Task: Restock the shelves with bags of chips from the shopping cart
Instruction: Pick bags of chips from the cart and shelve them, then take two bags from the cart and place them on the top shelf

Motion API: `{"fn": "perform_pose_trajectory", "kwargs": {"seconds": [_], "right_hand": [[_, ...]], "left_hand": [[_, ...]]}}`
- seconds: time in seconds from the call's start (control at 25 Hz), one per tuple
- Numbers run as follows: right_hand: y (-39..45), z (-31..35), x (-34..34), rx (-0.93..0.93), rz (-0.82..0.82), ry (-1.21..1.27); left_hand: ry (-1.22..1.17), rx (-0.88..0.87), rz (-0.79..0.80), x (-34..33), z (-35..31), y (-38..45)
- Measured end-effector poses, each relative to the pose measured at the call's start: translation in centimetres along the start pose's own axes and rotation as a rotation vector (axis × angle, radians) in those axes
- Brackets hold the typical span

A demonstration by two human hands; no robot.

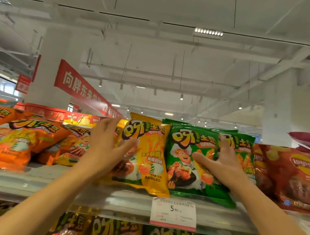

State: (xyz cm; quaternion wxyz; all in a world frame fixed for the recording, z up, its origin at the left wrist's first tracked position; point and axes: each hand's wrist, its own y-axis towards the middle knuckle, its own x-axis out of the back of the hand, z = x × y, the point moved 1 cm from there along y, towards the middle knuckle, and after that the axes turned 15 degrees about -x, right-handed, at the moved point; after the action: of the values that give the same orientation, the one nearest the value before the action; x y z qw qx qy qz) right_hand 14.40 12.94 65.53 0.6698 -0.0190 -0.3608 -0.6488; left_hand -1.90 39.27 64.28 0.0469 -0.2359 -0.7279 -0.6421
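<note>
Two bare forearms are reaching up and forward from the lower edge of the head view toward the top grey metal shelf. The left hand is spreading with fingers straight and its grip released, its thumb lying across the left part of the upright yellow foil bag of chips, with the fingers beside that bag's left edge. The right hand is likewise holding nothing, its palm in front of the upright glossy green bags of chips; whether it is pressing them cannot be told. Judging from this, a placing step is ending or the row is being straightened. The yellow and green bags are standing at the shelf front just above the white paper price tag on the rail. To the left, slumped orange bags of chips are lying loosely with bare shelf before them, so room appears to be left there. To the right, dark red bags of chips are crowding against the green ones and limiting sideways room. Below, a lower shelf row of similar bags is showing full. The shopping cart is not showing, so the remaining stock cannot be told. Farther off, a long red hanging banner with white characters and a white square pillar are standing beneath the white ceiling.
</note>
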Motion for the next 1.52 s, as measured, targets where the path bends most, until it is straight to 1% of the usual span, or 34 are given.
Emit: {"fn": "perform_pose_trajectory", "kwargs": {"seconds": [0.04, 0.08, 0.12, 0.16, 0.24, 0.32, 0.36, 0.44, 0.52, 0.56, 0.64, 0.72, 0.8, 0.88, 1.0, 1.08, 1.16, 1.2, 1.28, 1.32, 1.44, 1.52], "right_hand": [[-0.4, 0.1, -0.2, 0.050, -0.041, -0.036], [-0.8, 0.2, -0.5, 0.074, -0.027, -0.055], [-1.0, 0.2, -0.8, 0.086, 0.010, -0.074], [-1.1, 0.2, -1.0, 0.086, 0.043, -0.102], [-1.1, 0.4, -0.9, 0.080, 0.062, -0.149], [-1.5, 0.6, -0.8, 0.089, 0.037, -0.183], [-1.7, 0.6, -0.8, 0.100, -0.011, -0.207], [-2.6, 0.6, -0.8, 0.130, -0.188, -0.257], [-4.3, 0.7, -0.7, 0.207, -0.377, -0.253], [-5.3, 0.4, -0.7, 0.257, -0.426, -0.232], [-7.9, -0.4, -0.5, 0.329, -0.478, -0.189], [-10.5, -1.9, -0.1, 0.377, -0.498, -0.171], [-13.1, -3.8, 0.7, 0.372, -0.462, -0.154], [-15.0, -5.9, 2.0, 0.337, -0.450, -0.139], [-17.6, -10.1, 4.4, 0.259, -0.476, -0.120], [-19.2, -12.8, 5.6, 0.239, -0.480, -0.142], [-21.2, -16.8, 7.7, 0.185, -0.482, -0.132], [-22.4, -19.8, 8.8, 0.129, -0.486, -0.119], [-25.4, -26.3, 10.3, 0.006, -0.505, -0.047], [-27.3, -29.7, 10.9, -0.089, -0.497, -0.001], [-34.3, -40.1, 12.2, -0.468, -0.410, 0.148], [-39.0, -46.0, 12.5, -0.655, -0.396, 0.157]], "left_hand": [[0.047, -0.113, -0.016, 0.2, -1.1, -0.5], [0.073, -0.187, 0.012, 0.2, -1.8, -1.1], [0.089, -0.224, 0.073, 0.0, -2.4, -1.7], [0.098, -0.233, 0.150, -0.4, -2.7, -2.3], [0.102, -0.195, 0.290, -1.3, -2.6, -3.1], [0.095, -0.172, 0.331, -1.4, -2.6, -3.1], [0.086, -0.174, 0.331, -1.3, -2.7, -3.0], [0.103, -0.196, 0.312, -1.3, -2.6, -3.0], [0.144, -0.272, 0.217, -1.6, -3.0, -3.8], [0.123, -0.343, 0.143, -1.8, -3.8, -4.6], [0.010, -0.510, 0.044, -2.6, -5.8, -6.3], [-0.047, -0.639, 0.041, -4.5, -7.9, -8.1], [-0.019, -0.712, 0.071, -6.6, -10.1, -9.7], [0.024, -0.747, 0.140, -8.1, -12.0, -10.4], [0.007, -0.764, 0.213, -10.3, -15.5, -11.0], [-0.057, -0.766, 0.247, -12.0, -17.9, -11.5], [-0.195, -0.788, 0.264, -15.0, -22.3, -12.5], [-0.261, -0.808, 0.292, -17.1, -25.0, -13.7], [-0.394, -0.843, 0.401, -21.1, -29.6, -16.6], [-0.453, -0.847, 0.465, -23.5, -31.8, -18.3], [-0.553, -0.858, 0.703, -31.3, -37.1, -25.2], [-0.584, -0.840, 0.865, -35.8, -39.3, -30.3]]}}
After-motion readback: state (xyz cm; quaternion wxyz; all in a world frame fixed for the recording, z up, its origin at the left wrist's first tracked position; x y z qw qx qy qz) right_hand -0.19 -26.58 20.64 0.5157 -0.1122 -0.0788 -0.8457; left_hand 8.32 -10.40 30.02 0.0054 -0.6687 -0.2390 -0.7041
